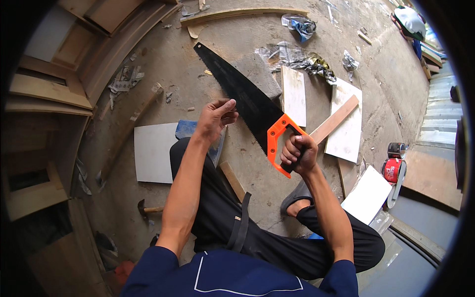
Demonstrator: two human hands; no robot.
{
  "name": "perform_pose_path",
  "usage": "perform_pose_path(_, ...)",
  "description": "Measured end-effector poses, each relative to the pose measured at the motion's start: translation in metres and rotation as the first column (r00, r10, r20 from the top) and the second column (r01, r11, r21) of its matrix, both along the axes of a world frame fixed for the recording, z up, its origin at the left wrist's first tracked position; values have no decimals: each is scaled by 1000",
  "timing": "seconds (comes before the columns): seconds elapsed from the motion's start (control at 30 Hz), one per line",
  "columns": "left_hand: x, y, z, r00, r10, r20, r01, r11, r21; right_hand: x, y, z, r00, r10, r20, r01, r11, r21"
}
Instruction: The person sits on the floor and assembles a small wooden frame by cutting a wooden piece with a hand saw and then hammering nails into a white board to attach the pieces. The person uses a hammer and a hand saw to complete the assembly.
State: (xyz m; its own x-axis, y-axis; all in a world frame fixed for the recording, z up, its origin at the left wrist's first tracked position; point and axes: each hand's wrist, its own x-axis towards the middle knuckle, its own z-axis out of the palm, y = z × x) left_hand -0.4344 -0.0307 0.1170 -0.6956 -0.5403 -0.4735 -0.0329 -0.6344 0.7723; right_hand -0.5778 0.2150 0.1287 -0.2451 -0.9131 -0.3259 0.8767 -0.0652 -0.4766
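Observation:
A hand saw [247, 91] with a black blade and an orange frame slants up and to the left in front of me. My right hand [299, 152] is wrapped round its black grip. Close to the toothed edge, my left hand [217, 119] has its fingers curled and its thumb pointing at the blade. Whether it touches the teeth or pinches anything small, I cannot tell. Beyond my right hand a narrow wooden strip [336, 118] runs up to the right, its lower end hidden. White boards [343, 126] lie on the floor beneath it.
A hammer [148, 209] lies at my left, near a white panel [153, 153]. Wooden cabinets [47, 94] line the left side. Crumpled wrappers [299, 27] and a long wood strip [242, 14] are at the far side. Tape rolls [393, 171] stand at the right.

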Motion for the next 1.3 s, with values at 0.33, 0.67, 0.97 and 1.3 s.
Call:
perform_pose_path(0.33, 14, -32, -119, 513, 561, 650, 230, 639, -734, 8, -8, -42, 901, 14, -434, 116, 956, 271)
perform_pose_path(0.67, 1, -7, -141, 304, 501, 810, 495, 643, -584, 73, -37, -107, 255, 133, -958, 99, 982, 163)
perform_pose_path(0.97, 5, -14, -147, 184, 599, 779, 421, 668, -614, 81, -54, -130, 397, 78, -914, 40, 994, 102)
perform_pose_path(1.3, 18, -17, -161, 294, 633, 716, 371, 615, -696, 54, -87, -144, 386, 105, -916, -90, 993, 76)
